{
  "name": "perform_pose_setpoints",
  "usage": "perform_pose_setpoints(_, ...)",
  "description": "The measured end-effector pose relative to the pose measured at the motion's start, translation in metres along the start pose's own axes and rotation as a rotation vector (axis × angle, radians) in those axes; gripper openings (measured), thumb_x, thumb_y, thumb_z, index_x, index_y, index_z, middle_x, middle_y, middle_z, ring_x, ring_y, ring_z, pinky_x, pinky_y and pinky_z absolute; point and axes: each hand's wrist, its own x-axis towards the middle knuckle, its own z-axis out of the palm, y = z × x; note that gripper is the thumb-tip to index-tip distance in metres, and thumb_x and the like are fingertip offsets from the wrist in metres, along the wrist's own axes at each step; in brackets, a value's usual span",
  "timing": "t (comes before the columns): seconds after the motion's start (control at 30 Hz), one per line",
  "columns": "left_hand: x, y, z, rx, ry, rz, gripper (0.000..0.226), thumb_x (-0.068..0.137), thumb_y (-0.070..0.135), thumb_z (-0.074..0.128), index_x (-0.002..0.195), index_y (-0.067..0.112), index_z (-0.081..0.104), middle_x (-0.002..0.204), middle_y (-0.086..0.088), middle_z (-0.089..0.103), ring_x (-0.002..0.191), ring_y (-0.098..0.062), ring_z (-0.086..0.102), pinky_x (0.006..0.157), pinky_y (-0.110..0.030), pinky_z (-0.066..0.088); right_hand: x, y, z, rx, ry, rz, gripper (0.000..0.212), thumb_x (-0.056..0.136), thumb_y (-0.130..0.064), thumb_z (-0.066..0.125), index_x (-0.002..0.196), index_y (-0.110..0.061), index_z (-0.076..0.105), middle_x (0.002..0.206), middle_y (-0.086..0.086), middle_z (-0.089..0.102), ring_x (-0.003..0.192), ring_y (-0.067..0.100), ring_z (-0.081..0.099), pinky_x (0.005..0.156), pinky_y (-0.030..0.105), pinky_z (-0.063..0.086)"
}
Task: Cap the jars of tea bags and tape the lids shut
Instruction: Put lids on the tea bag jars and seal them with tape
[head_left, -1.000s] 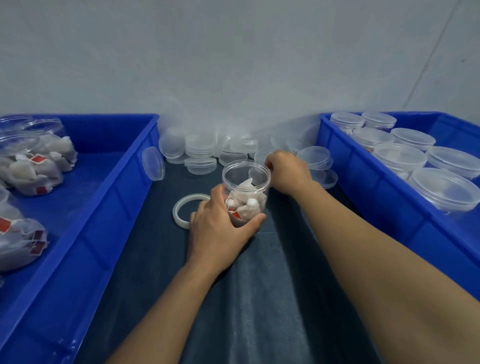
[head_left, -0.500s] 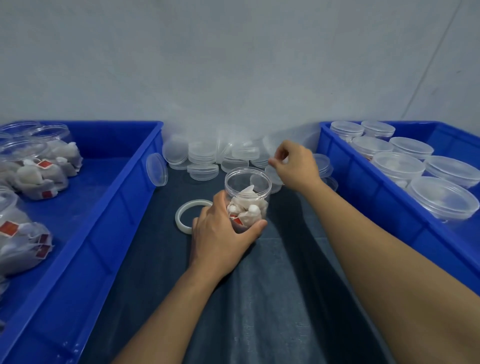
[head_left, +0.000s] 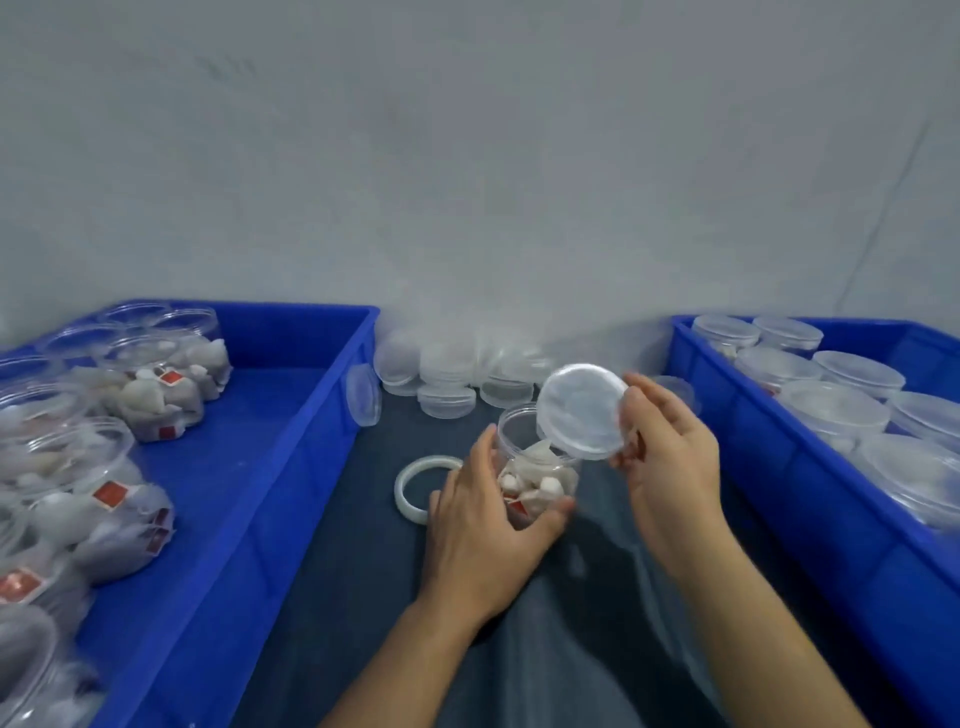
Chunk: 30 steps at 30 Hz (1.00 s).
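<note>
A clear open jar of tea bags (head_left: 535, 467) stands on the dark table mat (head_left: 337, 597) in the middle. My left hand (head_left: 483, 530) grips its near side. My right hand (head_left: 667, 457) pinches a clear round lid (head_left: 582, 410) by its right edge, tilted just above and right of the jar's mouth. A roll of clear tape (head_left: 423, 483) lies flat on the mat, just left of my left hand.
Several loose clear lids (head_left: 447, 379) are piled along the wall behind the jar. The left blue bin (head_left: 249, 499) holds several uncapped jars of tea bags (head_left: 156, 384). The right blue bin (head_left: 810, 499) holds several capped jars (head_left: 831, 410).
My right hand has picked a lid from the pile at the back and brought it toward me, over the jar's mouth. My left hand has stayed on the jar.
</note>
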Motion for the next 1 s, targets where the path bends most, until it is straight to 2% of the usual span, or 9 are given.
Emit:
perform_pose_setpoints(0.1,-0.004,0.005,-0.004,-0.133,0.026,0.021,0.103,0.076,0.078,0.063,0.162,0.046,0.018,0.151,0.020,0.052,0.138,-0.007,0.050,0.111,-0.036,0.046,-0.012,0.017,0.007,-0.020,-0.002,0.018,0.016,0.102,-0.014,0.065,0.109,-0.018,0.078,0.086,0.000,0.072,0.070,0.011,0.056,0.062,0.027,0.047)
perform_pose_setpoints(0.2,-0.006,0.010,-0.007,-0.183,0.068,0.043,0.092,0.078,0.074,0.068,0.157,0.052,0.025,0.141,0.029,0.055,0.130,0.004,0.053,0.105,-0.028,0.050,-0.018,0.023,0.012,-0.088,-0.004,-0.063,0.014,0.103,-0.015,0.062,0.106,-0.018,0.076,0.091,-0.006,0.077,0.074,0.003,0.064,0.062,0.019,0.049)
perform_pose_setpoints(0.27,-0.006,0.012,-0.008,-0.206,0.096,0.063,0.087,0.078,0.070,0.073,0.153,0.052,0.034,0.135,0.032,0.058,0.126,0.004,0.057,0.101,-0.030,0.054,-0.021,0.023,0.012,-0.138,-0.002,-0.112,0.013,0.102,-0.016,0.063,0.104,-0.020,0.075,0.096,-0.005,0.077,0.080,0.004,0.066,0.068,0.023,0.051)
perform_pose_setpoints(0.43,-0.009,0.016,-0.005,-0.169,0.131,0.195,0.084,0.079,0.055,0.080,0.153,0.037,0.045,0.138,0.020,0.060,0.126,-0.009,0.059,0.103,-0.040,0.053,-0.024,0.022,0.012,-0.223,0.011,-0.239,0.021,0.104,-0.009,0.056,0.104,-0.021,0.074,0.110,0.000,0.071,0.096,0.009,0.067,0.086,0.027,0.053)
perform_pose_setpoints(0.53,-0.010,0.017,-0.003,-0.148,0.166,0.245,0.084,0.079,0.055,0.076,0.153,0.025,0.049,0.138,0.015,0.062,0.125,-0.009,0.060,0.104,-0.035,0.052,-0.025,0.023,0.009,-0.226,-0.026,-0.297,0.025,0.105,-0.008,0.053,0.102,-0.018,0.075,0.113,0.002,0.070,0.106,0.010,0.066,0.093,0.022,0.049)
perform_pose_setpoints(0.67,-0.012,0.017,-0.005,-0.247,0.155,0.213,0.080,0.082,0.055,0.075,0.152,0.029,0.048,0.139,0.018,0.063,0.128,-0.001,0.060,0.101,-0.021,0.051,-0.025,0.029,0.005,-0.230,-0.159,-0.337,0.030,0.105,-0.030,0.048,0.111,-0.019,0.074,0.116,-0.001,0.071,0.115,0.013,0.066,0.099,0.024,0.048)
perform_pose_setpoints(0.8,-0.010,0.015,-0.006,-0.321,0.167,0.183,0.074,0.088,0.052,0.071,0.153,0.024,0.050,0.142,0.015,0.064,0.131,-0.006,0.061,0.103,-0.026,0.053,-0.027,0.033,0.005,-0.320,-0.252,-0.374,0.042,0.096,-0.053,0.052,0.122,-0.026,0.071,0.123,-0.010,0.068,0.114,0.013,0.065,0.095,0.032,0.053)
perform_pose_setpoints(0.9,-0.008,0.013,-0.006,-0.371,0.145,0.134,0.073,0.089,0.055,0.066,0.152,0.021,0.052,0.142,0.012,0.065,0.132,-0.006,0.061,0.106,-0.029,0.053,-0.027,0.036,0.005,-0.347,-0.253,-0.343,0.045,0.092,-0.058,0.056,0.122,-0.028,0.071,0.121,-0.013,0.067,0.107,0.013,0.066,0.091,0.041,0.056)
perform_pose_setpoints(1.0,-0.007,0.013,-0.007,-0.425,0.104,0.114,0.068,0.091,0.054,0.065,0.149,0.020,0.055,0.139,0.011,0.068,0.131,-0.007,0.062,0.106,-0.026,0.051,-0.025,0.037,0.004,-0.336,-0.246,-0.317,0.045,0.092,-0.061,0.054,0.119,-0.030,0.072,0.119,-0.011,0.070,0.106,0.012,0.066,0.091,0.038,0.055)
